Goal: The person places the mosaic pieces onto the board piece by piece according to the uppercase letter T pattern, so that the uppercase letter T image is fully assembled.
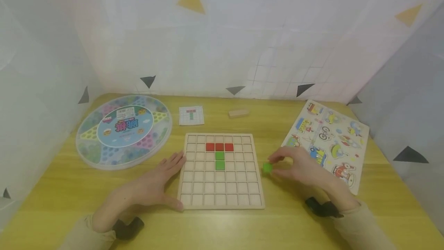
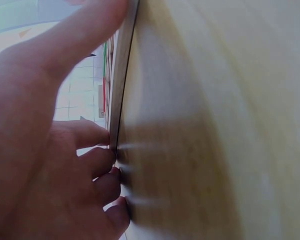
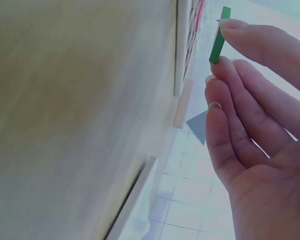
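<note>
A square wooden grid board (image 1: pixel 199 187) lies mid-table. In its cells are three red tiles (image 1: pixel 219 147) in a row, with two green tiles (image 1: pixel 220 160) stacked below the middle one. My left hand (image 1: pixel 149 186) rests at the board's left edge, thumb at the near corner and fingers stretched along the side. Between thumb and fingertip my right hand (image 1: pixel 300 167) pinches another green tile (image 1: pixel 267 167), just off the board's right edge. The right wrist view shows this green tile (image 3: pixel 220 36) edge-on, held above the table.
Behind the board lie a small card (image 1: pixel 191 115) with a printed T of coloured squares and a wooden block (image 1: pixel 238 114). A round Chinese checkers board (image 1: pixel 88 153) stands at left. The vehicle puzzle board (image 1: pixel 357 142) lies at right, partly under my right hand.
</note>
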